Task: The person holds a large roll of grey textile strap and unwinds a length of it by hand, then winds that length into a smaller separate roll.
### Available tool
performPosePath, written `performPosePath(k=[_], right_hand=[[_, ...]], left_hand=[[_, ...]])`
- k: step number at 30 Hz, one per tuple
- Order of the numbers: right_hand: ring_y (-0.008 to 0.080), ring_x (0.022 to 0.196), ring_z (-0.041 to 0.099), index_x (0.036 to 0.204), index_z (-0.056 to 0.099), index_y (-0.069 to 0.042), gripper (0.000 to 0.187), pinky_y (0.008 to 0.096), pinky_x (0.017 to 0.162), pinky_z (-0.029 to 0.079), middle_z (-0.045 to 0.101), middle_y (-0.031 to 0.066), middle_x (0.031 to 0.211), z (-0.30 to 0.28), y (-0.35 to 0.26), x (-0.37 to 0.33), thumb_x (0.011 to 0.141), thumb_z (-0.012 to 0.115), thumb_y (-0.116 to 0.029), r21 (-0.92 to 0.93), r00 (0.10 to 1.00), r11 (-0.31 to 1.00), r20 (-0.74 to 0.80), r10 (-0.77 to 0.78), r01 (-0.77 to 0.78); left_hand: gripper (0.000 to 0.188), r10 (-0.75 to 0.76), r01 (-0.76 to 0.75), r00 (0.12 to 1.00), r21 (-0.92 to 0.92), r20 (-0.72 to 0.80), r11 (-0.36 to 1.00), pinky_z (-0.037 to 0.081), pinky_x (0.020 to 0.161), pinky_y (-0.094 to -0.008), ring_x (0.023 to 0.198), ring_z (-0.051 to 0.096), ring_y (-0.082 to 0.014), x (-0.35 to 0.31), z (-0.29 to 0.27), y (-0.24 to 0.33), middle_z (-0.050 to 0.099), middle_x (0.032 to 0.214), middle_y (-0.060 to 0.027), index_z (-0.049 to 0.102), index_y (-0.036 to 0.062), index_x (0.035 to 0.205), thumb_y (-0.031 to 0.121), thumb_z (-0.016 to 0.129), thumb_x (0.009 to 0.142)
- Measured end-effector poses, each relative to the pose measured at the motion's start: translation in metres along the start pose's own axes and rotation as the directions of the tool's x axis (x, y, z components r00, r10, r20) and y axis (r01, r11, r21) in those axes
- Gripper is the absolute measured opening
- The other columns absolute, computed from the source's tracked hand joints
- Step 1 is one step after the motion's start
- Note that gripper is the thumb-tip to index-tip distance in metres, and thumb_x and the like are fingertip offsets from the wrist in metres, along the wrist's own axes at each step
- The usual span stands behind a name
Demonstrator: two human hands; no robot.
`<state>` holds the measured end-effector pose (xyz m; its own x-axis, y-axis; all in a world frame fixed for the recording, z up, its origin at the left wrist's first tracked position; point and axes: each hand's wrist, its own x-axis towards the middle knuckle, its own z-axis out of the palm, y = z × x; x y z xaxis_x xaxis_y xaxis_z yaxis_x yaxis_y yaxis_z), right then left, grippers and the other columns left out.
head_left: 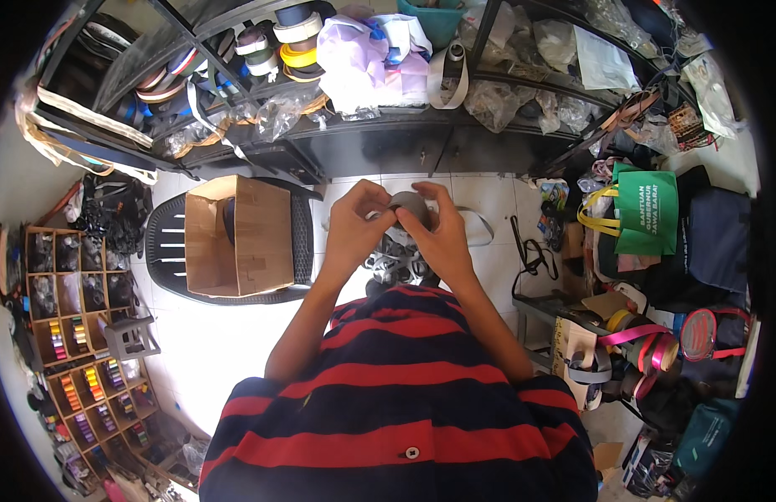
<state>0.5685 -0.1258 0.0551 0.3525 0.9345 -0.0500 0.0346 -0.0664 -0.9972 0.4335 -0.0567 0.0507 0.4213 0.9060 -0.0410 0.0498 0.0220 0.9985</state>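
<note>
Holding a grey coil (411, 202) between them — left hand (359, 219) and right hand (441, 230) are both grasping it | seemingly shaping or winding; next move is likely calling for steady fingers | grey straps (398, 263) are lying beneath | cardboard box (267, 238) is standing leftward

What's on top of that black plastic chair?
A brown cardboard box, with part of a dark thing visible inside. The box hides much of the chair, so anything beneath it can't be seen.
</note>
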Motion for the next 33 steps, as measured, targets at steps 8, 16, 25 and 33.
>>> performPosePath(k=[8,16,25,33], right_hand=[[0.0209,0.077,0.06,0.117,0.054,0.002,0.03,0.0312,0.069,0.047,0.058,0.0129,0.094,0.008,0.016,-0.007,0.089,0.057,-0.008,-0.093,0.979,0.979,-0.077,-0.19,0.183],[0.0221,0.077,0.058,0.12,0.054,0.001,0.03,0.0325,0.071,0.046,0.058,0.0124,0.09,-0.017,-0.009,0.009,0.09,0.053,-0.005,-0.268,0.915,0.879,0.205,-0.347,0.393],[0.0146,0.091,0.059,0.115,0.054,0.002,0.029,0.0272,0.075,0.047,0.059,0.0112,0.102,0.002,0.018,0.0,0.089,0.059,-0.011,0.18,0.997,0.981,-0.029,-0.066,0.071],[0.0228,0.075,0.064,0.106,0.057,0.002,0.025,0.0315,0.066,0.049,0.065,0.0159,0.089,-0.011,0.009,0.005,0.086,0.062,-0.011,-0.133,0.975,0.967,0.051,-0.215,0.22]], left_hand=[[0.019,0.023,-0.044,0.984,-0.116,-0.175,0.992,0.052,0.069,-0.0248,0.083,0.062,-0.0118,-0.01,0.02,0.004,0.06,0.087,-0.0046,0.055,0.002,0.087,0.001,0.07,0.076],[0.019,0.035,-0.012,0.971,-0.097,0.238,0.995,0.051,0.075,-0.027,0.088,0.059,-0.0116,0.002,-0.016,0.018,0.06,0.087,-0.0038,0.052,0.0027,0.078,-0.001,0.071,0.078],[0.023,0.047,-0.053,0.999,-0.278,-0.027,0.959,0.047,0.083,-0.0304,0.092,0.058,-0.0127,-0.008,0.014,-0.001,0.062,0.094,-0.0074,0.05,0.0046,0.079,0.0,0.073,0.077],[0.028,0.425,-0.472,0.881,0.408,0.206,0.781,0.048,0.08,-0.0319,0.093,0.06,-0.0226,0.005,-0.015,0.041,0.064,0.095,-0.0072,0.051,0.0033,0.077,0.008,0.077,0.071]])
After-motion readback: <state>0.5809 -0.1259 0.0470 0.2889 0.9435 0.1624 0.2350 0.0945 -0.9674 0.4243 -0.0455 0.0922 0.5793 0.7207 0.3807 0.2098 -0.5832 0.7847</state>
